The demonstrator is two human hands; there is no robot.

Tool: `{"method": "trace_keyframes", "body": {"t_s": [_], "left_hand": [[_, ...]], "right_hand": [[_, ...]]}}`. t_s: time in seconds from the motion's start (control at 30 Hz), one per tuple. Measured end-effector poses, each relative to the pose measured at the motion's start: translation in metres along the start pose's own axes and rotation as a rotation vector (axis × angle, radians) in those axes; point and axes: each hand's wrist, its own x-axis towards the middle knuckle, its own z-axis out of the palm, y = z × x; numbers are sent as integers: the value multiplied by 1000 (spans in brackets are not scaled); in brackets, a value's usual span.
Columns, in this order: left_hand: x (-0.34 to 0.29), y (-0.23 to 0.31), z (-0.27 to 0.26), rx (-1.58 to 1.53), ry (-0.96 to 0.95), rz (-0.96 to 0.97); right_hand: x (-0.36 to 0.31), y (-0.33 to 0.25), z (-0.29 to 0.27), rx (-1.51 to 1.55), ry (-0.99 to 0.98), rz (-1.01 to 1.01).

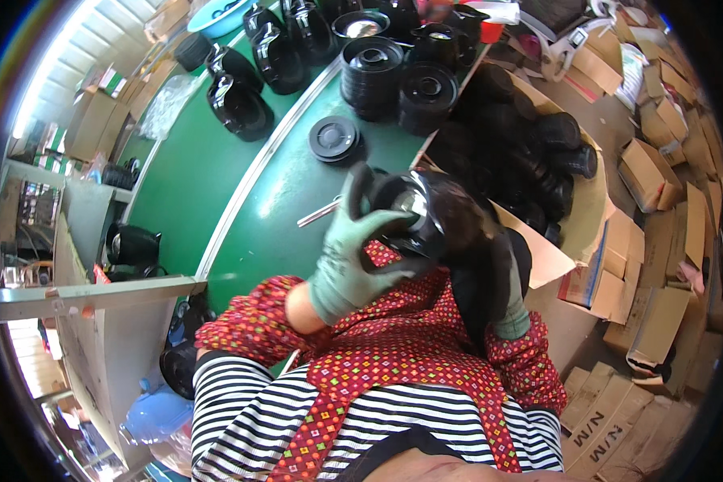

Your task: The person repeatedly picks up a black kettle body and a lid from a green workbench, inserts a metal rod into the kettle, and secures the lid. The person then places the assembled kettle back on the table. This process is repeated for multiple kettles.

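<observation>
In front of my chest I hold a glossy black jug [438, 217], tilted so that its round, shiny opening faces left. My left hand [349, 253], in a green glove with dark fingertips, has its thumb and fingers curved round the rim. My right hand [506, 277], also gloved, grips the far side of the jug; its fingers are dark and partly hidden. Just beyond my left hand a round black lid [334, 138] lies on the green table [261, 229]. A thin metal rod [319, 212] lies beside that hand, its other end hidden.
Several glossy black jugs [241, 108] stand at the back left. Stacked round black parts [371, 76] are behind the lid. To my right, an open carton [590, 205] holds many black parts. Cardboard boxes [659, 321] cover the floor farther right. A blue basin [217, 18] is far left.
</observation>
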Motion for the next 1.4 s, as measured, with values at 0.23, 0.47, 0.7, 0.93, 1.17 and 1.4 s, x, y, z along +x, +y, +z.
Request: {"method": "trace_keyframes", "body": {"t_s": [0.23,0.47,0.7,0.93,1.17,1.4], "left_hand": [[-68,-35,-5,-306,-479,-326],[-40,-185,-45,706,-325,-358],[-23,-194,-42,77,-285,-378],[72,-30,-23,-5,-360,-291],[141,24,-10,-132,-662,-238],[150,8,58,-452,-859,268]], "right_hand": [[20,-11,-60,-186,274,-47],[18,-5,22,-1066,-90,-215],[26,-56,-1,-514,-234,-177],[104,-72,-22,-874,-171,-763],[151,16,-44,-535,-379,-515],[108,86,-33,-322,-184,-591]]}}
